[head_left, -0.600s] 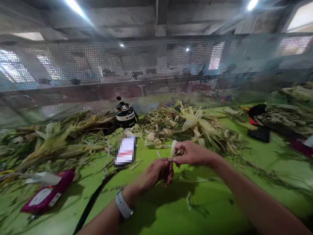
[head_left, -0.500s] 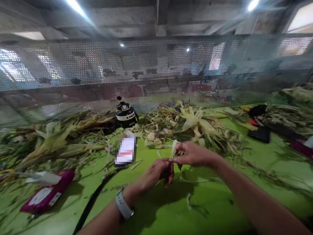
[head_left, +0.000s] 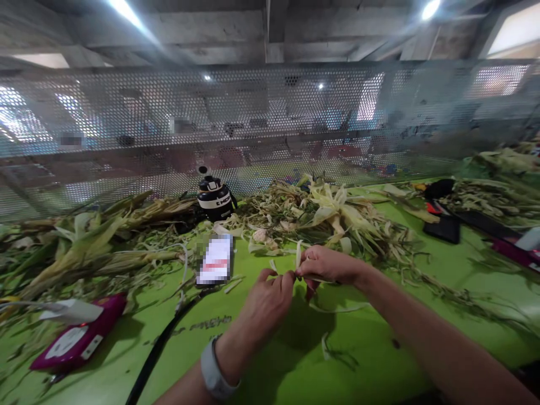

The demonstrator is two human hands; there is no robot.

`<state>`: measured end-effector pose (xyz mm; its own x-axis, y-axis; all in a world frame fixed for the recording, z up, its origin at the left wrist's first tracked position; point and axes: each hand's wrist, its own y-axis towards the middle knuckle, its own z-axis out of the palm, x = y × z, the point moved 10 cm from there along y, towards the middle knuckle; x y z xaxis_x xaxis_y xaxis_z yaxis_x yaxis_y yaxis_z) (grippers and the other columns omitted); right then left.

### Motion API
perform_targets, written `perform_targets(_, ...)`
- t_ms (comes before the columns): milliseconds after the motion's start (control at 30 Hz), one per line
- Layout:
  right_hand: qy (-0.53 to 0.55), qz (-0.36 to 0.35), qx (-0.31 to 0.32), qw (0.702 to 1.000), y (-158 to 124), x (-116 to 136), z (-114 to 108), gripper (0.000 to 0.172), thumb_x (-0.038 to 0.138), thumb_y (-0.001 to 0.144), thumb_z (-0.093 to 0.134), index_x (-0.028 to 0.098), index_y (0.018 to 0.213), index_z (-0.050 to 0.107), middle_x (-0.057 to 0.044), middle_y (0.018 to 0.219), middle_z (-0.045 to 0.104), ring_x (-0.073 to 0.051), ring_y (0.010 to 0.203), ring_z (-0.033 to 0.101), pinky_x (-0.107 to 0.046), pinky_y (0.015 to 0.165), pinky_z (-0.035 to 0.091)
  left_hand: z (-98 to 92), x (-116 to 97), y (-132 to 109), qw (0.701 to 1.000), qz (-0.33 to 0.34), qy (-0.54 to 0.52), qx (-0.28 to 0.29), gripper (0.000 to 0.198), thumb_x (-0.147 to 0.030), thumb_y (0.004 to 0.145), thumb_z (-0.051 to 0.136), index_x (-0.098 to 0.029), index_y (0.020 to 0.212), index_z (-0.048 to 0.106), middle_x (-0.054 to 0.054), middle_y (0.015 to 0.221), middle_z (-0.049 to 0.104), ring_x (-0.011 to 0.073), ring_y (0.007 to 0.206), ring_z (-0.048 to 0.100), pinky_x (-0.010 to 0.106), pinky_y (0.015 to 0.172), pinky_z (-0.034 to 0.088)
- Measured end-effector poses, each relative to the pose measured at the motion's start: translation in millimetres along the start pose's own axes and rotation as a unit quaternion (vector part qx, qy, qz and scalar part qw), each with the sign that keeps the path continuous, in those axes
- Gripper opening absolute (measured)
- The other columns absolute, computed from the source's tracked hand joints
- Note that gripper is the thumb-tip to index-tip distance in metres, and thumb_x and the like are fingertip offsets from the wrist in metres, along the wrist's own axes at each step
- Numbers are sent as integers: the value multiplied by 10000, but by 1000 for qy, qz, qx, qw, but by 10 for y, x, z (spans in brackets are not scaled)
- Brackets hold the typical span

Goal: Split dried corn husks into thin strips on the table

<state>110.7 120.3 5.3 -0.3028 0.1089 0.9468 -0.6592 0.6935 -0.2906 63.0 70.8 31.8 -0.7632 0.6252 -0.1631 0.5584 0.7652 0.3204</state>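
A pale strip of corn husk (head_left: 298, 253) sticks up from the fingers of my right hand (head_left: 331, 263), which pinches it over the green table. My left hand (head_left: 270, 301), back turned up, has its fingertips pressed together against the same small piece, touching the right fingertips. What exactly lies between the left fingers is mostly hidden. Under the hands, a thin husk strip (head_left: 348, 309) and a short curled scrap (head_left: 324, 346) lie on the table. Just beyond is a heap of dried husks with a large splayed corn husk (head_left: 333, 205) on it.
Left of my hands lies a lit phone (head_left: 219, 259), partly blurred. A black bottle (head_left: 214, 203) stands behind it. A magenta device (head_left: 80, 340) with a white plug and a black strap (head_left: 162, 337) lie at left. At right rests a black flat object (head_left: 442, 228). A perforated screen (head_left: 261, 112) rises behind.
My left hand has rolled over so its back faces up, and its fingertips have come in against the right ones. The right hand stays nearly in place, still pinching the husk strip.
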Motion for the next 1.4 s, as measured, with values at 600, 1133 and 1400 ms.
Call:
perform_targets(600, 96, -89, -209, 969, -107, 198, -641, 493, 609, 756, 522, 132, 701, 630, -6, 509, 594, -102, 474, 594, -224, 560, 516, 131, 415, -5, 730, -168, -662, -29, 238, -362, 871, 437, -150, 860, 543, 36, 712, 575, 130, 640, 543, 266, 641, 435)
perform_targets(1133, -109, -224, -149, 957, -130, 465, -278, 322, 422, 716, 666, 159, 864, 554, 0, 748, 552, -113, 681, 518, -245, 649, 450, 152, 246, -22, 560, -190, -806, 8, 172, -308, 827, 535, -151, 758, 544, -38, 566, 498, 46, 444, 398, 238, 618, 410)
perform_targets(1400, -251, -255, -161, 920, -259, 645, -191, 277, 434, 799, 575, 171, 878, 614, -45, 922, 614, -176, 897, 549, -291, 824, 410, 165, 282, -28, 543, -185, -819, 9, 140, -281, 813, 564, -144, 787, 560, -53, 560, 491, 29, 431, 388, 210, 589, 390)
